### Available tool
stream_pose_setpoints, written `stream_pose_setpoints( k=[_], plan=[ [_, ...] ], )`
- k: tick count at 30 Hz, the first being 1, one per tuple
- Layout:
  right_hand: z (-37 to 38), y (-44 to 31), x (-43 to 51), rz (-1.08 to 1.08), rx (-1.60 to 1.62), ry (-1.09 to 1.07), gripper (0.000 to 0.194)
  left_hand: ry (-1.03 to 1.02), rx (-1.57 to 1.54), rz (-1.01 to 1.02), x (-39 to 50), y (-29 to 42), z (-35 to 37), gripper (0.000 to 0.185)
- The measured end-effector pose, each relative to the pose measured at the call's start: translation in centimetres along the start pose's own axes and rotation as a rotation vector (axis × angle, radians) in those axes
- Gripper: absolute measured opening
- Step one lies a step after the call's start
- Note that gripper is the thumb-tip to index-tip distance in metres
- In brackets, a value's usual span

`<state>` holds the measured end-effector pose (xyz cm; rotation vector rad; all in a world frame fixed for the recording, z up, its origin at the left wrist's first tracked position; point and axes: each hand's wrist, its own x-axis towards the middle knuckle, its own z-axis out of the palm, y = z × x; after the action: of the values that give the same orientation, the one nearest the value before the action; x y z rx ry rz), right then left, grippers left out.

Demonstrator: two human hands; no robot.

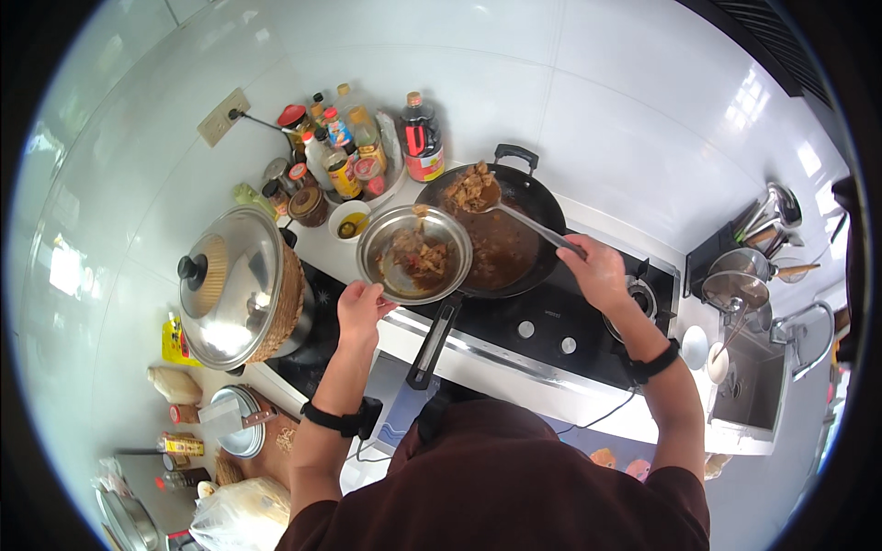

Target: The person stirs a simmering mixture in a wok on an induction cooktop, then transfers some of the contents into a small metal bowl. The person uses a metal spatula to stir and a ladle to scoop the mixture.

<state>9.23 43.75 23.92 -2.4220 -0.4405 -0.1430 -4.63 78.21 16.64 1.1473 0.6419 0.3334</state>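
My left hand [360, 311] grips the near rim of a stainless steel bowl [368, 241], which holds some cooked meat pieces [420, 260] in brown sauce. The bowl overlaps the left side of a black wok [555, 237]. In my right hand [598, 274] is the handle of a metal ladle [534, 226]. Its head is heaped with brown meat chunks [472, 187] and is over the wok's far left part, beyond the bowl. Dark brown sauce [499, 251] with small bits covers the wok's bottom. The wok's long handle [434, 344] points towards me.
A tall steamer pot with a domed lid [238, 282] stands left. Behind the bowl are a small bowl of yellow oil [350, 220], several seasoning bottles [342, 172] and a large sauce bottle [422, 141]. A cleaver [234, 417] lies across stacked plates [256, 441]. A sink [751, 386] is at right.
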Motion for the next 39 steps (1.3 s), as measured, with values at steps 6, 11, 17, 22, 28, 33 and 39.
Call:
stream_pose_setpoints(
  k=[6, 11, 17, 22, 28, 33, 39],
  plan=[
    [-4.2, -3.5, -2.0, -0.099, -0.029, -0.063, 0.027, -0.043, 0.024, -0.051, 0.4, 0.2, 2.7, 0.009],
    [-3.6, -4.4, -3.1, -0.489, -0.144, 0.066, 0.03, -0.066, -0.027, -0.071, 0.7, 0.3, 4.1, 0.008],
    [-3.8, -4.9, -2.9, -0.784, -0.4, 0.197, 0.031, -0.032, -0.016, -0.084, 0.9, 0.2, 4.1, 0.009],
    [-4.3, -5.5, -2.3, -0.894, -0.527, 0.335, 0.031, -0.021, -0.018, -0.066, 0.7, 0.1, 3.4, 0.008],
    [-5.3, -5.9, -1.9, -0.503, -0.228, 0.177, 0.024, 0.006, -0.057, -0.045, 0.6, -0.2, 2.1, 0.012],
    [-7.3, -4.8, 0.4, -0.137, -0.175, -0.011, 0.025, 0.003, -0.086, -0.014, 0.0, -0.1, -0.5, 0.009],
    [-7.7, -3.1, 3.3, -0.273, -0.56, -0.215, 0.021, 0.042, -0.071, 0.023, -1.4, 0.4, -3.6, 0.007]
  ],
)
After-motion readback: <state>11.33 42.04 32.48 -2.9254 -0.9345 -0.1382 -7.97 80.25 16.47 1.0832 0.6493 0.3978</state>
